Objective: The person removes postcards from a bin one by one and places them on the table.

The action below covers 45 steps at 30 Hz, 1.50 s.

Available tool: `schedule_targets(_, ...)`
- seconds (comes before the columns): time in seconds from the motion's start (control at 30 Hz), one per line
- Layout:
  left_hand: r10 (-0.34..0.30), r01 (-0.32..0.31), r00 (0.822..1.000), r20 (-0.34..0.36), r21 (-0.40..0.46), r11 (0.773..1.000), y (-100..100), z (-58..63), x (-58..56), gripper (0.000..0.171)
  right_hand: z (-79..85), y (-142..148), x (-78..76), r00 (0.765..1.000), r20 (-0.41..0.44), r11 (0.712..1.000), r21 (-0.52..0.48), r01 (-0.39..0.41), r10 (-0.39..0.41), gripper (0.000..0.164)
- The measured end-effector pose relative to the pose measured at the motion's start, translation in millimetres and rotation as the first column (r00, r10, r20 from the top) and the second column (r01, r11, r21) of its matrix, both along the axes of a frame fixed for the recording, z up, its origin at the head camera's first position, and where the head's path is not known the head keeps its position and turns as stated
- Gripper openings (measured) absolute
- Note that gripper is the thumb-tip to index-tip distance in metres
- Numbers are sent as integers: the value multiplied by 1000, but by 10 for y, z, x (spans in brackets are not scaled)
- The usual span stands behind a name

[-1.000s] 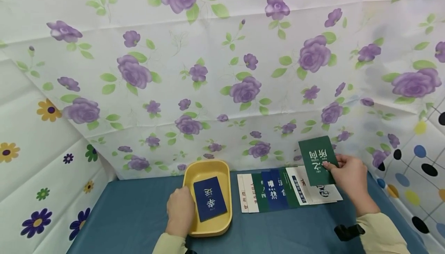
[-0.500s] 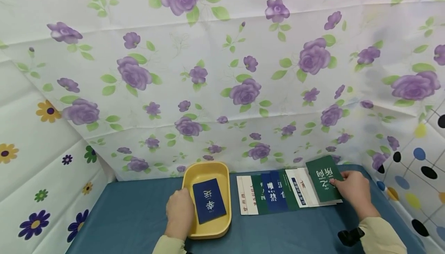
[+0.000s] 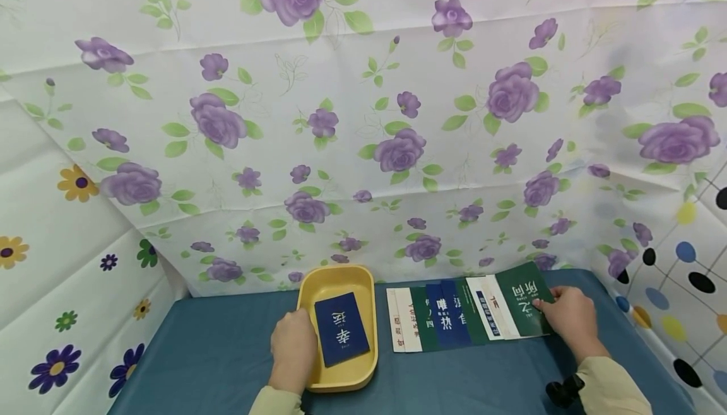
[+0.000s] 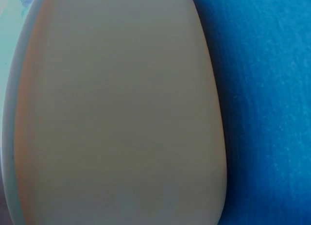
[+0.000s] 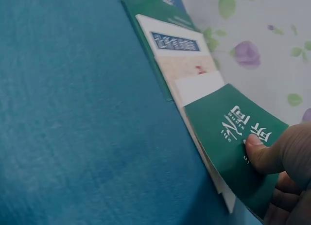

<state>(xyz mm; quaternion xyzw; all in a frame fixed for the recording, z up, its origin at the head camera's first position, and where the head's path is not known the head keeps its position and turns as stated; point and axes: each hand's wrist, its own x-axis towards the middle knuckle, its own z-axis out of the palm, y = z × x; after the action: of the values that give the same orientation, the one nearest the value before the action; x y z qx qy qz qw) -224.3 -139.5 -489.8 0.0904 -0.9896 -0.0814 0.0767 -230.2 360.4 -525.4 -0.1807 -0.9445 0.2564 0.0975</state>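
Note:
My left hand [image 3: 293, 349] grips the left side of a yellow tray [image 3: 372, 339], in which a dark blue booklet [image 3: 342, 333] lies tilted. The left wrist view is filled by the dim outer wall of the tray [image 4: 121, 103]. At the right, my right hand [image 3: 572, 321] pinches a green booklet [image 3: 519, 301] by its right edge. Its thumb [image 5: 262, 154] lies on the green cover, with the other fingers partly hidden beneath. That booklet covers the right end of an overlapping row of white, green and blue booklets [image 3: 449, 314]; in the right wrist view it bends slightly.
A blue cloth [image 3: 221, 345] covers the table. Behind it rises a white sheet [image 3: 341, 169] with purple roses, close to the row's far edge. Patterned sheets also stand at the left [image 3: 51, 301] and right [image 3: 693, 289].
My right hand has brought the green booklet down from above the row onto its right end. The left hand and the tray have stayed in place.

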Motion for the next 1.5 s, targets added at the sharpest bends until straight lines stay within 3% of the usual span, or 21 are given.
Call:
schedule_targets(0.17,-2,2,1000,9,-11,1000,-3,-7,2,15,-88,-9,-28,1000,7,999,44,27,-27,49)
schedule_targets(0.4,-4,4,1000,2,-15,1000,-2,-6,4,15,-169,-76,-39,997,-69,995,85,50,-44,44)
schedule_targets(0.7,-14,13,1000,-26,-34,999,-6,-18,5,15,-152,-137,-26,995,-94,992,125,35,-23,37)
schedule_targets(1.1,-34,33,998,-45,-35,999,-7,-12,2,19,-116,-43,-31,999,-29,999,48,-15,16,34)
schedule_targets(1.23,-33,32,999,-39,-31,999,1,4,3,19,-40,-185,-36,997,-81,999,44,-2,6,35)
schedule_targets(1.33,-22,22,1000,-11,-32,999,10,16,7,18,83,-425,-52,975,-217,998,53,-40,51,31)
schedule_targets(1.5,-12,12,1000,4,-36,999,9,13,15,18,353,-959,-134,903,-392,985,67,-160,174,27)
